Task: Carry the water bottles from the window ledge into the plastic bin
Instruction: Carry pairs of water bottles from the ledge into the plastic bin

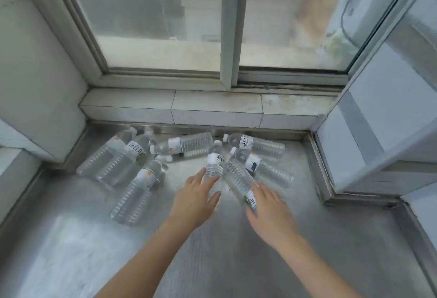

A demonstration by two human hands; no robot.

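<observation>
Both hands, the left hand point(196, 199) and right hand point(268, 210), reach open-fingered and empty for two water bottles point(214, 167) lying on the metal ledge point(71, 250); likely full, heavy and slick, best gripped round their ribbed middles.

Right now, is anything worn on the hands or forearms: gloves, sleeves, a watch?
Nothing. The left hand and right hand are bare, with no gloves, rings or watch visible. Both forearms are uncovered to the frame's bottom edge; no sleeve shows.
</observation>
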